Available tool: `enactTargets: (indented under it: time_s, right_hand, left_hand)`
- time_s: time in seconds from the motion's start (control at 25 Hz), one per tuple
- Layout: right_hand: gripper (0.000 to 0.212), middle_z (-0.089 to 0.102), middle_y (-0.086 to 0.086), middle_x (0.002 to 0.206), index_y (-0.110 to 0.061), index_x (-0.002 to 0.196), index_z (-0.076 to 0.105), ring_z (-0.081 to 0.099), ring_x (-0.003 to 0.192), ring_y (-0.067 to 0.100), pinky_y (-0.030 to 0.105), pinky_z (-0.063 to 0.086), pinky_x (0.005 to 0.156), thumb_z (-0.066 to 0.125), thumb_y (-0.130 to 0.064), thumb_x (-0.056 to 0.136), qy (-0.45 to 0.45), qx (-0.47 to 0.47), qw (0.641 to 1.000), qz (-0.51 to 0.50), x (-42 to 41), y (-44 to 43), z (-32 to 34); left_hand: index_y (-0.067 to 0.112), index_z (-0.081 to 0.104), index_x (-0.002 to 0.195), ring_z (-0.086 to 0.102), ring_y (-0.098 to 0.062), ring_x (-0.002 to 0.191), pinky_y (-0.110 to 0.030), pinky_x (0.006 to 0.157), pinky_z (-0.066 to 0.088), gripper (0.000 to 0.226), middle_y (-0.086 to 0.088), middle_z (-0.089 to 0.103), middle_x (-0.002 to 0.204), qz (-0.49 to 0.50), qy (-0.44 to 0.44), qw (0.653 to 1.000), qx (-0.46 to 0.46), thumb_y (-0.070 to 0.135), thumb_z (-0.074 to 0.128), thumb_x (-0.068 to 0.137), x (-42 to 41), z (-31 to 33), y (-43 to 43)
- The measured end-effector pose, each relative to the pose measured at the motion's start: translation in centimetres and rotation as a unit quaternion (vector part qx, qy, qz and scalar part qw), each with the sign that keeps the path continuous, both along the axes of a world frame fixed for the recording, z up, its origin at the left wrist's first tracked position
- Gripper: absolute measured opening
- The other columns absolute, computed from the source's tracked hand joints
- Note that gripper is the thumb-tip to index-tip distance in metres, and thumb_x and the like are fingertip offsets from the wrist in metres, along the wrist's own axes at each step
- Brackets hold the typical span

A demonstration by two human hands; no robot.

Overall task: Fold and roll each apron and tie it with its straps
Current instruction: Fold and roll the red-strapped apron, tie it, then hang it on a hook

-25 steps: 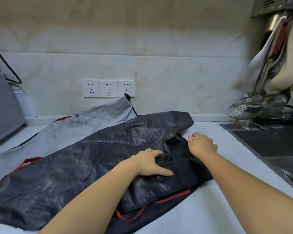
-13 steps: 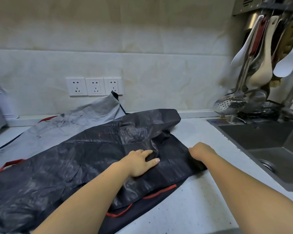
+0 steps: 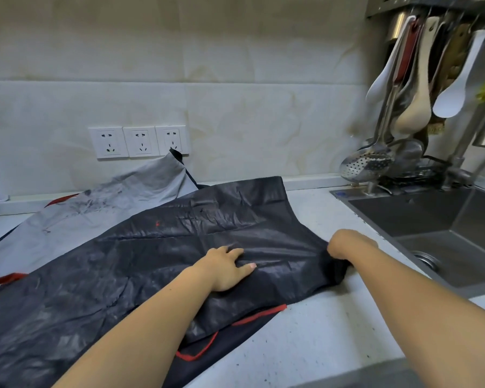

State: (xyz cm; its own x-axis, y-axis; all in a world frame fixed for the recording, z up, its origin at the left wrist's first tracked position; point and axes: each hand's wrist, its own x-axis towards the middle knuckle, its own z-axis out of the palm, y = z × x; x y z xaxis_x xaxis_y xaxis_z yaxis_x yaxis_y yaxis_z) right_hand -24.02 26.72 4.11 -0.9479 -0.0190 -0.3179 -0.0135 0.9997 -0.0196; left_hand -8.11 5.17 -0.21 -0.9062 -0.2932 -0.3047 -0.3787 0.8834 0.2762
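A black, shiny apron point(image 3: 157, 256) lies spread across the white counter, with a red strap point(image 3: 235, 326) showing along its near edge. My left hand point(image 3: 226, 268) presses flat on the middle of the apron, fingers apart. My right hand point(image 3: 345, 245) is closed around the apron's right corner, where the fabric bunches under the wrist. A grey apron point(image 3: 101, 208) lies beneath and behind the black one, one corner propped against the wall.
A steel sink point(image 3: 445, 228) is sunk into the counter at the right, its edge close to my right hand. Ladles and spoons point(image 3: 412, 88) hang above it. A triple wall socket point(image 3: 139, 141) sits behind the aprons. Bare counter point(image 3: 319, 337) lies in front.
My right hand pulled the apron's corner rightwards and towards me, flattening the crumpled fold in the middle. My left hand stayed pressed on the fabric. The view shifted to the right.
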Motion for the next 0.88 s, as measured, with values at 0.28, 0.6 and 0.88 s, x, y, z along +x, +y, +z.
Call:
enactTargets:
  time_s: [0.28, 0.6, 0.88]
  right_hand:
    - [0.025, 0.053, 0.007, 0.12, -0.017, 0.112, 0.056, 0.047, 0.114, 0.029, 0.033, 0.041, 0.083, 0.052, -0.022, 0.089, 0.162, -0.071, 0.98, 0.094, -0.4, -1.1, -2.3]
    - [0.018, 0.067, 0.002, 0.099, -0.022, 0.097, 0.066, 0.058, 0.095, 0.025, 0.035, 0.049, 0.082, 0.049, -0.021, 0.091, 0.144, -0.237, 0.944, 0.176, 0.2, -2.3, -1.2]
    - [0.024, 0.06, 0.0, 0.075, -0.019, 0.082, 0.063, 0.061, 0.062, 0.024, 0.03, 0.041, 0.046, 0.043, -0.033, 0.084, 0.502, -0.273, 0.735, 0.364, 7.7, -5.5, -1.4]
  left_hand:
    - [0.034, 0.035, 0.126, 0.015, -0.018, 0.14, -0.064, 0.114, 0.01, 0.081, 0.011, 0.021, 0.148, -0.156, 0.053, 0.986, 0.035, 0.065, 0.077, 0.064, 0.7, 1.4, 4.6]
    - [0.017, 0.063, 0.098, 0.057, -0.018, 0.098, -0.032, 0.089, 0.048, 0.019, 0.004, 0.062, 0.102, -0.138, 0.002, 0.988, 0.07, 0.03, 0.063, 0.084, -0.3, 4.2, 3.6]
    - [0.018, 0.065, 0.104, 0.059, -0.027, 0.107, -0.033, 0.078, 0.042, 0.031, -0.006, 0.065, 0.113, 0.068, 0.106, 0.986, -0.109, 0.043, 0.046, 0.099, -2.4, 3.7, -0.1]
